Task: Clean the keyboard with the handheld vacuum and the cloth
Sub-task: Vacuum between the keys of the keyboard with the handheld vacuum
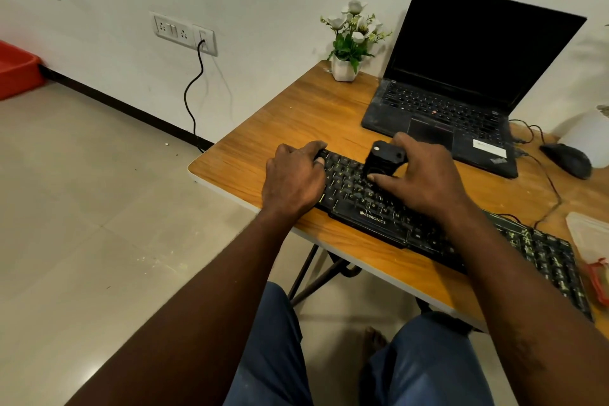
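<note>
A long black keyboard (372, 217) lies slantwise along the front edge of the wooden table (296, 115). My left hand (295, 175) grips the keyboard's left end, fingers curled over its far corner. My right hand (425, 176) holds a small black handheld vacuum (382, 158) upright on the keys in the keyboard's left half, thumb and fingers wrapped around its body. The vacuum's mouth is hidden against the keys. A pale cloth (590, 234) lies at the table's right edge, beyond the keyboard's right end.
An open black laptop (461, 82) stands behind the keyboard, with a potted white-flower plant (349, 43) to its left and a black mouse (566, 160) to its right. Cables run across the table's right side. A red-handled item (598, 280) lies near the cloth.
</note>
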`<state>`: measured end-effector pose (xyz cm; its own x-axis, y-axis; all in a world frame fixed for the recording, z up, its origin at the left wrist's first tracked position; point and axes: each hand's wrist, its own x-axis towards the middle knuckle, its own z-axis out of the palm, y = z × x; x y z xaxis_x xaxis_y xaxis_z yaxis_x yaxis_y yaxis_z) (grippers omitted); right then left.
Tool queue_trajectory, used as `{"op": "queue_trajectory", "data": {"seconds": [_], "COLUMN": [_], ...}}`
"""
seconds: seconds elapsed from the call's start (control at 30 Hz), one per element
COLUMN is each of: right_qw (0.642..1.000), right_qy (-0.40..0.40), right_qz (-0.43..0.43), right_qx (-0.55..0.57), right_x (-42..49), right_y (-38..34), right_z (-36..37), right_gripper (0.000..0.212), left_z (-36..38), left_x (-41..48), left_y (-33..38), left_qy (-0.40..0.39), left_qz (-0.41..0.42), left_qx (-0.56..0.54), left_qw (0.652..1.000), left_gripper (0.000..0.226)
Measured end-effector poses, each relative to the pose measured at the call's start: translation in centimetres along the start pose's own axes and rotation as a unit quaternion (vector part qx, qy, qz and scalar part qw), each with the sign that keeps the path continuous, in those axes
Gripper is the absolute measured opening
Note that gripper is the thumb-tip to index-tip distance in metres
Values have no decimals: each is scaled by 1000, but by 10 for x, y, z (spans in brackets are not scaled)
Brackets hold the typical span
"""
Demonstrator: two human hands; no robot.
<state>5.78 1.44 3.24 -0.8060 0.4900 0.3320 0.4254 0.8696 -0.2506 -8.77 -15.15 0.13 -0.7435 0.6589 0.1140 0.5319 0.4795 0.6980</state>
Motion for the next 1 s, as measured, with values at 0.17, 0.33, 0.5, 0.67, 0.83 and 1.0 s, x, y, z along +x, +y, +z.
{"op": "queue_trajectory", "data": {"seconds": [0.17,0.33,0.5,0.67,0.83,1.0], "right_qw": [999,998,999,998,999,1000], "right_qy": [4,-1,26,23,7,1], "right_qz": [18,57,19,-35,-42,-16], "right_qx": [-26,-26,19,40,31,11], "right_x": [-15,-11,10,30,24,-7], "right_y": [11,6,-33,-71,-63,-27], "right_z": [-9,-18,-1,23,21,0], "right_gripper": [47,60,56,46,43,43], "left_z": [-1,-2,-2,-1,-1,0], "left_x": [-2,-2,-1,0,1,1], "left_y": [2,2,2,0,-2,-1], "left_qy": [0,-2,-3,-14,-8,0], "left_qz": [6,6,4,-10,-15,-18], "left_qx": [6,7,2,-29,-33,-21], "left_qw": [1000,1000,1000,999,999,1000], "left_gripper": [43,43,44,38,44,48]}}
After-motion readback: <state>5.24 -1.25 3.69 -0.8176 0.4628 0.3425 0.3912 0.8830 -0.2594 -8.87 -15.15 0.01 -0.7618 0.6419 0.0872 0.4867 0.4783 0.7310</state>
